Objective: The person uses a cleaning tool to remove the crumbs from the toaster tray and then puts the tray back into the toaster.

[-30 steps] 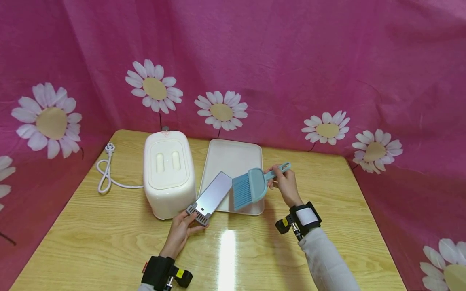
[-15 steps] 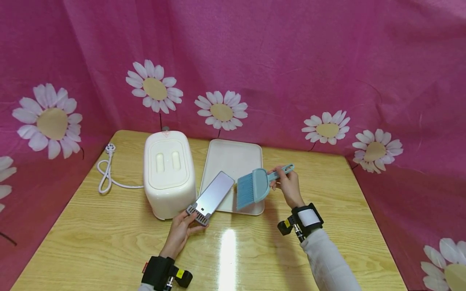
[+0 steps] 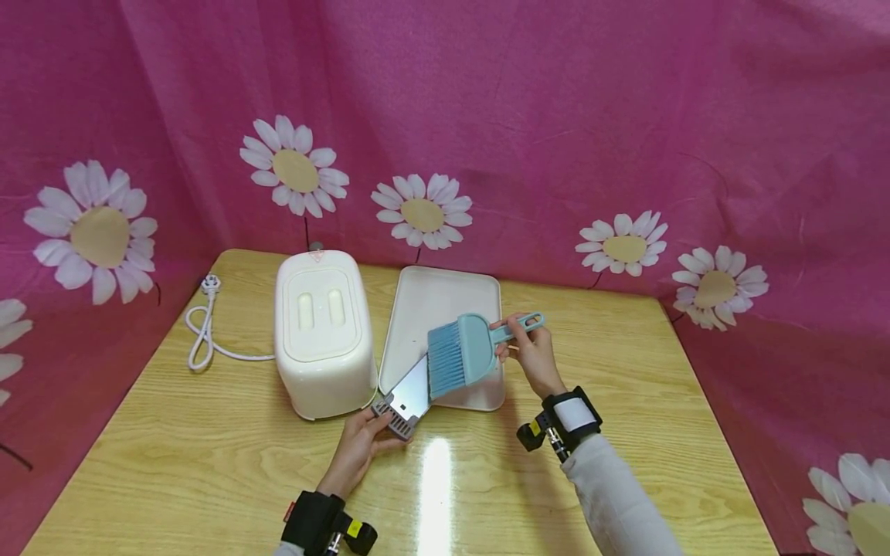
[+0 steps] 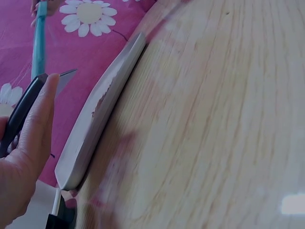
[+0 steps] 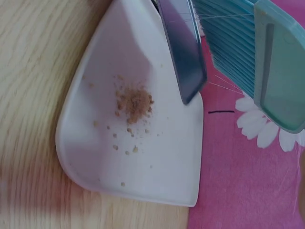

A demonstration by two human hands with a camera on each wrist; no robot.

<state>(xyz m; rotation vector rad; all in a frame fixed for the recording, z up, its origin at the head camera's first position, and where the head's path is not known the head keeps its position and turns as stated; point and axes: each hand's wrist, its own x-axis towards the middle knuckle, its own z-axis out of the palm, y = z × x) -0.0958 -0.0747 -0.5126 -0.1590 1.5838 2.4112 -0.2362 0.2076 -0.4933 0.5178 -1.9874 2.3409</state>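
Note:
In the head view my left hand [image 3: 358, 449] holds a flat metal crumb tray [image 3: 413, 386] by its grey slotted end. The crumb tray slants over the near edge of a white tray [image 3: 445, 297]. My right hand [image 3: 534, 359] grips the handle of a light-blue brush [image 3: 455, 355], whose bristles cover the far end of the crumb tray. Whether the bristles touch it I cannot tell. Brown crumbs [image 5: 136, 102] lie in a small heap and scattered on the white tray in the right wrist view. Only the handle end [image 4: 24, 112] shows well in the left wrist view.
A white toaster [image 3: 323, 332] with a lidded top stands left of the white tray, close to my left hand. Its white cord and plug [image 3: 205, 332] lie on the wooden table [image 3: 208, 463]. A pink flowered cloth [image 3: 514, 139] hangs behind.
The brush first shifts slightly right, then left over the crumb tray's far end. The crumb tray and my left hand have moved a little right and nearer; the toaster and white tray stay put.

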